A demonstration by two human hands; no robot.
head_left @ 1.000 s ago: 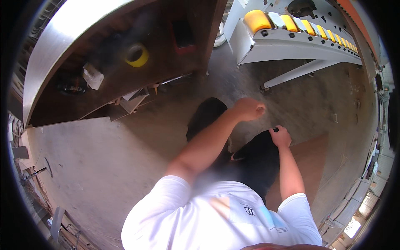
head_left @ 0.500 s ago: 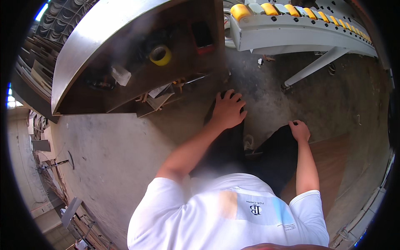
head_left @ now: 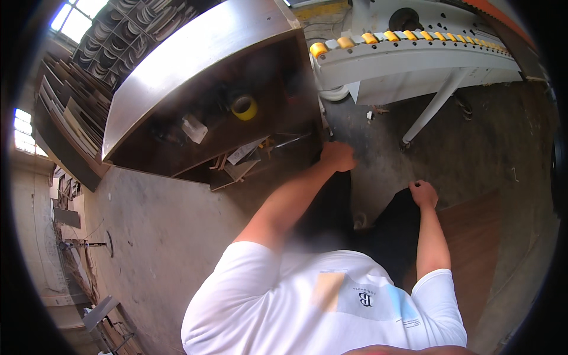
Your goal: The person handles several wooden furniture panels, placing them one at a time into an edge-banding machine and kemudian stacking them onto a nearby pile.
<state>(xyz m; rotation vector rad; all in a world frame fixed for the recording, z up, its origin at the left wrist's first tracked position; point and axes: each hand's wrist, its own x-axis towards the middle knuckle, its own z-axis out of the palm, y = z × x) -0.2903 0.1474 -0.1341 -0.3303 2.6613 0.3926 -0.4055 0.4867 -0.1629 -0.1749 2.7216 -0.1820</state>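
Observation:
Over my left knee, just in front of the dark cabinet's near corner, my left hand [head_left: 338,157] is closed with its fingers curled under. What lies inside it, if anything, is hidden. My right hand [head_left: 423,194] rests at my right knee, its fingers curled in and a dark spot showing between thumb and fingers. Whether that spot is trouser cloth or something else I cannot make out. Black trousers [head_left: 387,228] cover both legs below the hands.
A curved, metal-edged cabinet [head_left: 183,71] stands at the left front, holding a yellow tape roll [head_left: 244,108], a clear plastic piece [head_left: 194,129] and board scraps [head_left: 242,168]. A grey machine rail [head_left: 414,62] with yellow rollers runs along the right front, on a slanted leg [head_left: 435,109]. Boards [head_left: 68,112] lean at far left.
My left hand has gone from spread fingers to curled ones and shifted slightly right. The right hand stays at the knee. The view has tilted up, showing more of the machine and racks.

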